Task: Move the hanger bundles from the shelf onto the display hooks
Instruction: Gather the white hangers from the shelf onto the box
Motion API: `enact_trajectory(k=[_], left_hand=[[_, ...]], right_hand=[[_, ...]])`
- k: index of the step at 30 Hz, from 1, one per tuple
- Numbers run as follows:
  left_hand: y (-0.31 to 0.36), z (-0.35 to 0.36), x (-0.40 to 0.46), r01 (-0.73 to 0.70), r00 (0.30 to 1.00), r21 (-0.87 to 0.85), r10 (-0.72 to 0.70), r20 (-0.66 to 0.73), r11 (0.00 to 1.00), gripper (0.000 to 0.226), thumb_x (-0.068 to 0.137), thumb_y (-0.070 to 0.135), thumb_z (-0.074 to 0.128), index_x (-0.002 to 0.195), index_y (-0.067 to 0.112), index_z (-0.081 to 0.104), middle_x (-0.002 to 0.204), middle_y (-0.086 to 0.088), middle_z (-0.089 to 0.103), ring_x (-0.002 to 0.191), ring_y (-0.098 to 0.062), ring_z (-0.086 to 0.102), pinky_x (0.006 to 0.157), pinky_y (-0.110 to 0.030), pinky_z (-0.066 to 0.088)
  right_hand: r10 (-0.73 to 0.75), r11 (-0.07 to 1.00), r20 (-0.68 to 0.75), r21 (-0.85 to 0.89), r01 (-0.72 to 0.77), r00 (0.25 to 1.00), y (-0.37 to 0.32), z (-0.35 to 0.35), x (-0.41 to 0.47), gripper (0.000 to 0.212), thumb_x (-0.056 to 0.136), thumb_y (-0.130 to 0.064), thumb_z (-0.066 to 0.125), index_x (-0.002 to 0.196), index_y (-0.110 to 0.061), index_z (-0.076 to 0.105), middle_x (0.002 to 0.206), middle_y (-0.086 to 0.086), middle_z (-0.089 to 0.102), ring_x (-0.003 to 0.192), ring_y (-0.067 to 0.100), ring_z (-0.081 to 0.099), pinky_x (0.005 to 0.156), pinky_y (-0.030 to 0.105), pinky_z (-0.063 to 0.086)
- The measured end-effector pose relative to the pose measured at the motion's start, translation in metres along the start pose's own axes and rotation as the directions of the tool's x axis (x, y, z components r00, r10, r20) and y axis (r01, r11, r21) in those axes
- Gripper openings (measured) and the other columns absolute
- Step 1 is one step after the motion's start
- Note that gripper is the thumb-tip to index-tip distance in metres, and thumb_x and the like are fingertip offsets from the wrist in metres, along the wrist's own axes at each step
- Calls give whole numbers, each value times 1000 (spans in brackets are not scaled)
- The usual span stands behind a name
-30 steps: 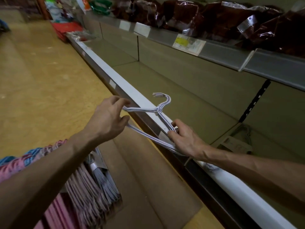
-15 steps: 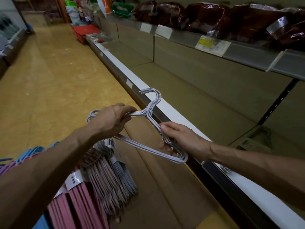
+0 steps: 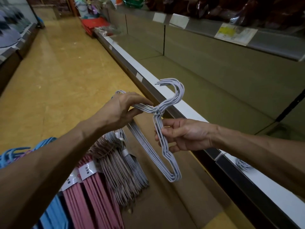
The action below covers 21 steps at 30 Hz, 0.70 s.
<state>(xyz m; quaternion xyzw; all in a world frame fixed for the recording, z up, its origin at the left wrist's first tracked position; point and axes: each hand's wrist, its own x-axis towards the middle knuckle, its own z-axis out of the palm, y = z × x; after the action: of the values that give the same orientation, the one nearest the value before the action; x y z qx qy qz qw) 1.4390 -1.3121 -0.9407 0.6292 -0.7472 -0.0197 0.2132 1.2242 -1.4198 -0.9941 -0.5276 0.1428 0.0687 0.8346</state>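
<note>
A tied bundle of pale grey wire hangers (image 3: 166,160) hangs in the air over the aisle, hooks pointing up and right. My left hand (image 3: 122,109) grips its left shoulder bar. My right hand (image 3: 183,134) holds the right shoulder bar just below the tie. Below them, several hanger bundles hang in a row: grey-brown ones (image 3: 118,167), pink ones (image 3: 92,195) with white labels, and blue ones (image 3: 54,215). The display hooks they hang from are hidden under my left arm.
A long low shelf (image 3: 206,100) with a white front edge runs along the right; another grey hanger bundle (image 3: 242,164) lies on it beneath my right forearm. An upper shelf holds dark brown bags (image 3: 247,9). Flattened cardboard (image 3: 173,204) covers the floor; the yellow aisle floor (image 3: 57,71) lies left.
Both hands have pulled the grey bundle left, away from the shelf and over the hanging bundles. The bundle has turned more upright, and my view has swung left.
</note>
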Motion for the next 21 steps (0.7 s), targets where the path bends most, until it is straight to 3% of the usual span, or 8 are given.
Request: enact_trajectory(k=[4, 6, 10, 14, 18, 21], left_hand=[[-11, 2, -4, 145, 987, 33, -147, 59, 989, 49, 89, 17, 69, 136, 21, 56, 139, -5, 54, 122, -21, 53, 95, -25, 39], [-19, 2, -8, 190, 980, 43, -192, 52, 981, 47, 91, 16, 66, 137, 22, 54, 140, -6, 52, 125, -21, 50, 94, -23, 34], [-32, -2, -20, 279, 960, 27, -279, 0, 960, 37, 96, 19, 59, 133, 22, 57, 133, -6, 55, 121, -20, 52, 91, -25, 36], [-40, -7, -33, 351, 936, -9, -351, -28, 936, 32, 97, 22, 57, 128, 22, 62, 129, -6, 57, 117, -18, 54, 92, -29, 41], [-46, -9, -46, 377, 924, -53, -379, -44, 925, 27, 98, 23, 55, 123, 25, 64, 128, -3, 58, 116, -15, 54, 97, -35, 45], [-49, -10, -53, 388, 918, -80, -393, -55, 918, 26, 98, 23, 55, 122, 26, 64, 127, -3, 59, 115, -14, 55, 99, -38, 47]], right_hand=[[29, 998, -74, -58, -33, 997, 12, -2, 13, 21, 93, -11, 59, 113, -15, 61, 102, 3, 69, 97, 17, 67, 88, 43, 50], [36, 994, -160, -95, -52, 987, 20, -3, 24, 23, 93, -11, 60, 116, -15, 61, 104, 3, 71, 99, 17, 66, 85, 41, 52], [41, 974, -331, -196, -111, 943, 39, -5, 54, 26, 96, -13, 59, 122, -17, 61, 109, 7, 68, 101, 20, 63, 78, 34, 52], [63, 930, -490, -287, -230, 869, 61, -7, 88, 37, 95, -17, 61, 131, -16, 57, 106, 12, 68, 93, 25, 65, 78, 39, 57], [24, 861, -596, -396, -320, 803, 76, -3, 118, 37, 95, -20, 63, 131, -10, 57, 95, 11, 64, 69, 18, 59, 54, 30, 51], [-17, 790, -631, -484, -377, 776, 85, -8, 133, 43, 92, -26, 67, 132, -11, 58, 114, 11, 65, 88, 21, 64, 68, 32, 55]])
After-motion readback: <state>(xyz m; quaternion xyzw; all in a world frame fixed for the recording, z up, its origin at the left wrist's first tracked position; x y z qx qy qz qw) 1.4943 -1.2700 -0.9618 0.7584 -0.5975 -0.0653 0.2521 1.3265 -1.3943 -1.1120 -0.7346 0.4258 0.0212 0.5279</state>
